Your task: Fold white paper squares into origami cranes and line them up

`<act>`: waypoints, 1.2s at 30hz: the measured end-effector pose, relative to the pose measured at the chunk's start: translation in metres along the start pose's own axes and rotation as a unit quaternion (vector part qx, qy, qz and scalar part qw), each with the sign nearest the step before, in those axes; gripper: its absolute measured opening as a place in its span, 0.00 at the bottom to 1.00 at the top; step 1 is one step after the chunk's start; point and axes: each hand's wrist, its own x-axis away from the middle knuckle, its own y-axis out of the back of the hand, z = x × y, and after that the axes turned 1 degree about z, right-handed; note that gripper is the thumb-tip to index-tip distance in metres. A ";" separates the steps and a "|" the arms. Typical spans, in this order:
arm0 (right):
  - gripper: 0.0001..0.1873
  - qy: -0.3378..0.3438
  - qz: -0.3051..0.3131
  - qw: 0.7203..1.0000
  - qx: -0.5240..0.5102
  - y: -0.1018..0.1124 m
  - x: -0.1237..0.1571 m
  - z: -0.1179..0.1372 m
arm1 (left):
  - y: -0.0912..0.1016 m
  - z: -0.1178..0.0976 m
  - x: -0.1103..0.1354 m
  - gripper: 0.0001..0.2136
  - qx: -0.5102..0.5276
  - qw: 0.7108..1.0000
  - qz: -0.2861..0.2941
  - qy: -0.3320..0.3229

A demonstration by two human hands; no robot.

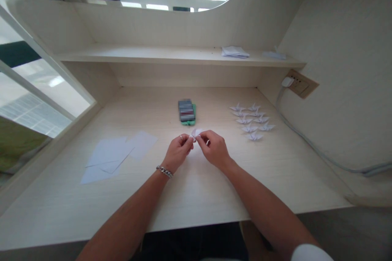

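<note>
A pale wood-grain desk point(211, 200). At left, overlapping white paper sheets point(107, 153); at right, clustered origami cranes point(244, 121). Centred, the left hand point(177, 151) and right hand point(214, 147) both pinch a small folded white paper point(198, 131).

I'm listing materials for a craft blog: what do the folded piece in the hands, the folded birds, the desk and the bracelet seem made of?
Folded piece: probably paper, white and matte, with thin edges.
Folded birds: likely paper, given their sharp points.
Desk: pale, low-sheen wood or wood-look laminate; faint grain shows.
Bracelet: likely metal, with silvery, chain-like links.
</note>
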 end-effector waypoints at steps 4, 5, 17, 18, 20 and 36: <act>0.09 -0.053 -0.012 0.998 -0.022 0.000 -0.002 -0.005 | 0.000 -0.005 0.001 0.16 -0.003 1.000 0.020 -0.002; 0.09 -0.063 -0.018 0.997 -0.029 0.001 -0.003 -0.006 | 0.000 -0.006 0.001 0.15 -0.005 1.000 0.015 -0.001; 0.11 -0.088 -0.083 0.993 -0.017 0.024 0.003 -0.011 | 0.003 -0.002 0.001 0.19 0.010 0.997 0.011 -0.074; 0.11 -0.099 -0.097 0.990 -0.006 0.034 0.007 -0.019 | 0.002 -0.001 0.002 0.20 -0.001 0.997 0.024 -0.075; 0.12 -0.132 -0.145 0.980 0.026 0.060 0.016 -0.041 | 0.000 -0.001 0.002 0.22 -0.046 0.996 0.048 -0.066; 0.13 -0.406 -0.197 0.838 0.306 0.165 0.038 -0.150 | -0.003 0.002 0.000 0.19 -0.331 0.923 0.186 -0.065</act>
